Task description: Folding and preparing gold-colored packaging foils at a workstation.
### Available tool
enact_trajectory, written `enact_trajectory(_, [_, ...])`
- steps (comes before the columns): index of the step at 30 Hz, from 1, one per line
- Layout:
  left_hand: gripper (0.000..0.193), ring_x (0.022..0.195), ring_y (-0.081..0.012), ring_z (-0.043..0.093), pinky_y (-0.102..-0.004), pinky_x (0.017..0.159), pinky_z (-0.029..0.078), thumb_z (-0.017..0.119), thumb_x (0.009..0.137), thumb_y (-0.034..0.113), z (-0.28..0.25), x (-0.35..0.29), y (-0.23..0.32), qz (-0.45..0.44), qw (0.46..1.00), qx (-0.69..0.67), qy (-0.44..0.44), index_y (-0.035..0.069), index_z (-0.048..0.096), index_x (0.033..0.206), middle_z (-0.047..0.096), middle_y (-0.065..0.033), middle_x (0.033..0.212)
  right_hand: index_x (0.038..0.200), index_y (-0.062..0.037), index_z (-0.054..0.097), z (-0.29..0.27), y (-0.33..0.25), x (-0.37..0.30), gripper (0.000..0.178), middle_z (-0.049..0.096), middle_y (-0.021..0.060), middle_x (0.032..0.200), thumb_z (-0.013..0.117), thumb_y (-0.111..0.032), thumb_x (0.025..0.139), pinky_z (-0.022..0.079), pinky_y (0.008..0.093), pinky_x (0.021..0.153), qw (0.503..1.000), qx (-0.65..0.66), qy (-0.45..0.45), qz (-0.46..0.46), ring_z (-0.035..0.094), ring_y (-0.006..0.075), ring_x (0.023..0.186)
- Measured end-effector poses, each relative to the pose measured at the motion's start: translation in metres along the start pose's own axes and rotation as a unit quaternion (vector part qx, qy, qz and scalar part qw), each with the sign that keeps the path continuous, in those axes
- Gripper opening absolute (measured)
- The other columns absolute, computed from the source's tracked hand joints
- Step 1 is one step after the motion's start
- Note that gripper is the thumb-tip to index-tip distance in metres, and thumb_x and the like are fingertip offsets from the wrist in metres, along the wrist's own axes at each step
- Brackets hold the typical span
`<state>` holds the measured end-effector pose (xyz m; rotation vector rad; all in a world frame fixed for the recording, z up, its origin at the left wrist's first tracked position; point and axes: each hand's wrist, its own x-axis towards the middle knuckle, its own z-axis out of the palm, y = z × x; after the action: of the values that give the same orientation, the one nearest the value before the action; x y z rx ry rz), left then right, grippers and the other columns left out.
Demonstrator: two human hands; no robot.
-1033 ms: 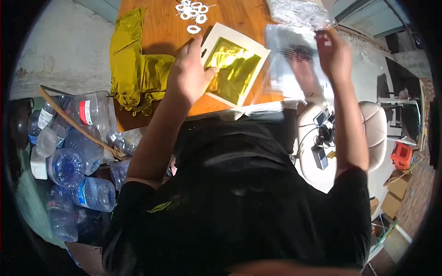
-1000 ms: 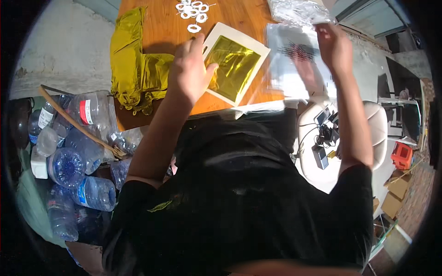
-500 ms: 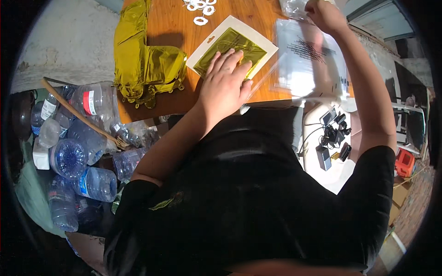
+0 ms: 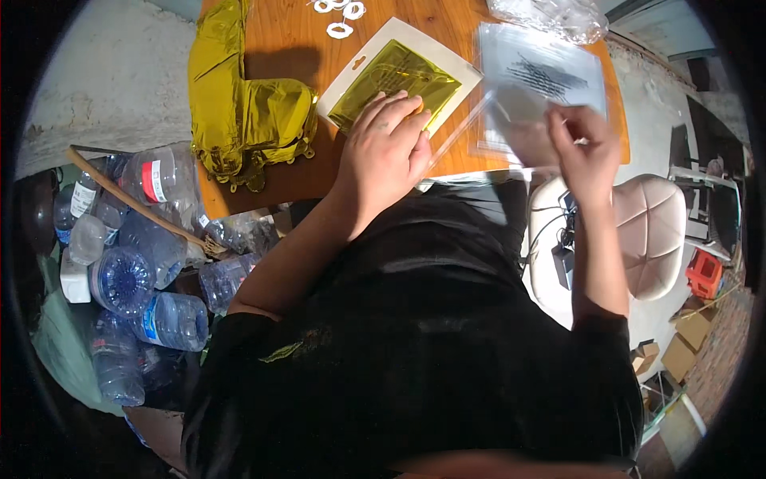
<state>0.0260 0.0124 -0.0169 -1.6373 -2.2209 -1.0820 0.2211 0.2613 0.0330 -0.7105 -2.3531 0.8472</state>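
Observation:
My left hand [image 4: 384, 144] lies flat, fingers stretched, on a folded gold foil balloon [image 4: 399, 68]. This sits against a cream card [image 4: 351, 88] with a hang slot, and a clear plastic sleeve seems to extend from its right side. My right hand [image 4: 586, 148] hovers over the near right edge of a stack of clear plastic bags [image 4: 499, 80]. Its fingers are curled toward the thumb and slightly blurred; anything held between them is too small to make out. Left of the card, more gold foil balloons [image 4: 275, 116] lie flat in a pile.
Several white rings [image 4: 340, 30] lie at the table's far side. A crumpled clear bag [image 4: 550, 16] rests at the far right of the wooden table [image 4: 279, 32]. Plastic bottles [image 4: 120, 279] crowd the left. A pale padded chair [image 4: 650, 231] with black adapters stands at the right.
My right hand has come back from the crumpled bag at the far right to the near edge of the clear bags. My left hand stays on the foil and card.

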Motion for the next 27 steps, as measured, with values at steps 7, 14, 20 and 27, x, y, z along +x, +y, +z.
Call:
enact_trajectory(7, [0.026,0.12,-0.0382,0.071,-0.0517,0.112,0.054,0.074,0.088,0.0,0.002,0.004,0.0,0.015,1.0,-0.019,0.008,-0.001,0.076,0.114,0.074,-0.0178,0.124,0.104,-0.0017,0.083,0.031,-0.004,-0.013,0.013,0.07,0.0095,0.081,0.081,-0.005,0.092,0.053,0.0306,0.064,0.985,-0.086,-0.026,-0.148,0.067,0.0203,0.068])
enact_trajectory(14, [0.024,0.118,-0.039,0.071,-0.0497,0.11,0.055,0.072,0.09,-0.001,0.001,-0.001,-0.003,-0.005,0.999,-0.021,0.028,-0.003,0.076,0.113,0.074,-0.0192,0.123,0.104,-0.0035,0.083,0.032,-0.02,-0.005,0.014,0.071,0.0097,0.08,0.082,-0.006,0.091,0.054,0.0328,0.063,0.987,-0.069,-0.026,-0.139,0.067,0.0211,0.068])
enact_trajectory(20, [0.022,0.117,-0.0388,0.071,-0.0501,0.11,0.055,0.073,0.089,-0.001,0.005,-0.001,-0.004,-0.001,0.999,-0.035,0.034,-0.002,0.076,0.111,0.074,-0.019,0.121,0.104,-0.0036,0.083,0.044,-0.012,0.003,0.013,0.072,0.0098,0.081,0.082,-0.006,0.091,0.055,0.033,0.063,0.984,-0.086,-0.026,-0.157,0.067,0.0218,0.068])
enact_trajectory(27, [0.022,0.12,-0.0371,0.07,-0.0504,0.112,0.054,0.074,0.087,0.002,0.003,-0.002,-0.004,0.011,0.999,-0.037,0.009,-0.002,0.076,0.109,0.073,-0.0177,0.121,0.099,-0.0051,0.081,0.058,-0.026,0.031,0.017,0.074,0.0104,0.084,0.084,-0.01,0.083,0.058,0.041,0.069,0.967,-0.136,-0.037,-0.214,0.07,0.032,0.075])
